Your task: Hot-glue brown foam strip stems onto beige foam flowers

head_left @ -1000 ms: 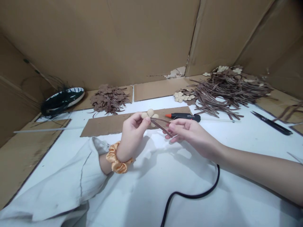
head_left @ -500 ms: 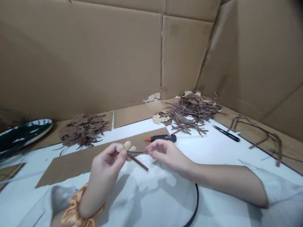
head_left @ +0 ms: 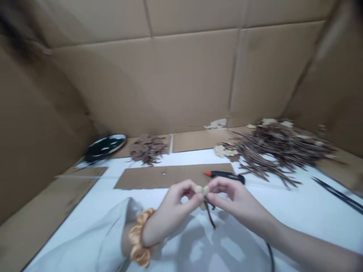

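Observation:
In front of me, a small cream flower-shaped piece (head_left: 202, 190) is pinched between both my hands, with brown strips (head_left: 210, 218) hanging down from it. My left hand (head_left: 180, 202) wears an orange scrunchie at the wrist and grips the flower's left side between thumb and forefinger. Thumb and fingers of my right hand (head_left: 234, 194) are closed at its right side, near the tops of the strips. Fingertips hide part of the flower, and blur softens the detail. Just behind my right hand lies a black pen-like tool (head_left: 229, 176) with an orange tip.
A flat cardboard strip (head_left: 141, 178) lies beyond my hands. Brown flower-shaped pieces (head_left: 148, 147) are heaped at the back. A larger heap of brown strips (head_left: 272, 145) is at right, with black tweezers (head_left: 338, 193) nearby. A dark plate (head_left: 105, 146) stands at left. Cardboard walls (head_left: 193, 75) enclose the table.
The camera view has turned left. My right hand has come in from the strip's end to the flower, so both hands are now close together. The strips hang more steeply.

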`<state>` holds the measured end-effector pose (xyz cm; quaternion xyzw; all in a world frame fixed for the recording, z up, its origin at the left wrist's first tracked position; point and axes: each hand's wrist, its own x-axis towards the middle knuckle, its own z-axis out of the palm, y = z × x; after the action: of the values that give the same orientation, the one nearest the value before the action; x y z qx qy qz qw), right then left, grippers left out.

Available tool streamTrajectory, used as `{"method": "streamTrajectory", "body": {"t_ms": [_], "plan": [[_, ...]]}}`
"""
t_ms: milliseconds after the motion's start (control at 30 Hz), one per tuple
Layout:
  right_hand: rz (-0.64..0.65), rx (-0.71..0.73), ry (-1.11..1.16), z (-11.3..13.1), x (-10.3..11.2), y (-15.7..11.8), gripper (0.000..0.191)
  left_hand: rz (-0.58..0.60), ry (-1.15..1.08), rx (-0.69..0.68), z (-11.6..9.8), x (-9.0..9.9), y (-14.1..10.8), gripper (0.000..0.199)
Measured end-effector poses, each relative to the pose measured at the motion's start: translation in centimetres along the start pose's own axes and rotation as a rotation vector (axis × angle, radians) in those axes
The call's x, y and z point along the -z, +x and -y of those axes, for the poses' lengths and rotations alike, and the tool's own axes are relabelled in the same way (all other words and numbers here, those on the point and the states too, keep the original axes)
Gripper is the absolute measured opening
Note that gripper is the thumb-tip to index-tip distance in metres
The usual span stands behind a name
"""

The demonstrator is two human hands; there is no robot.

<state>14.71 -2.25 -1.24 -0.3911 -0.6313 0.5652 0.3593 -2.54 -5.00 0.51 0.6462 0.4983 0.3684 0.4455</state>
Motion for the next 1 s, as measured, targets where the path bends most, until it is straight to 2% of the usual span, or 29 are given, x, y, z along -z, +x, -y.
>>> {"method": "streamTrajectory", "body": {"t_ms": [100, 233, 300, 467, 667, 800, 1000], "plan": [[0.021, -0.002, -0.019, -1.2, 0.6, 0.0, 0.025, 0.005, -0.002, 0.027, -0.2, -0.3, -0.4, 0.024], [0.104, -0.078, -0.033, -2.5, 1.5, 0.4, 0.032, 0.009, 0.035, 0.039, 0.7, -0.2, -0.2, 0.02], [0.102, -0.105, 0.002, -2.6, 1.6, 0.5, 0.035, -0.004, 0.051, 0.051, 1.1, -0.1, -0.1, 0.019], [0.058, -0.084, 0.062, -2.2, 0.7, 0.2, 0.03, 0.036, -0.037, 0.058, 1.0, 0.1, 0.2, 0.024], [-0.031, -0.103, 0.226, -0.8, 0.2, 0.5, 0.025, 0.029, 0.01, 0.042, 0.3, 0.9, 0.6, 0.027], [-0.038, -0.12, 0.263, -0.2, 0.0, 0.5, 0.023, 0.031, 0.042, 0.037, 0.1, 0.9, 0.9, 0.023], [-0.051, -0.134, 0.264, 0.1, -0.4, 0.4, 0.033, 0.024, 0.07, 0.023, 0.6, 0.7, 0.8, 0.026]]}}
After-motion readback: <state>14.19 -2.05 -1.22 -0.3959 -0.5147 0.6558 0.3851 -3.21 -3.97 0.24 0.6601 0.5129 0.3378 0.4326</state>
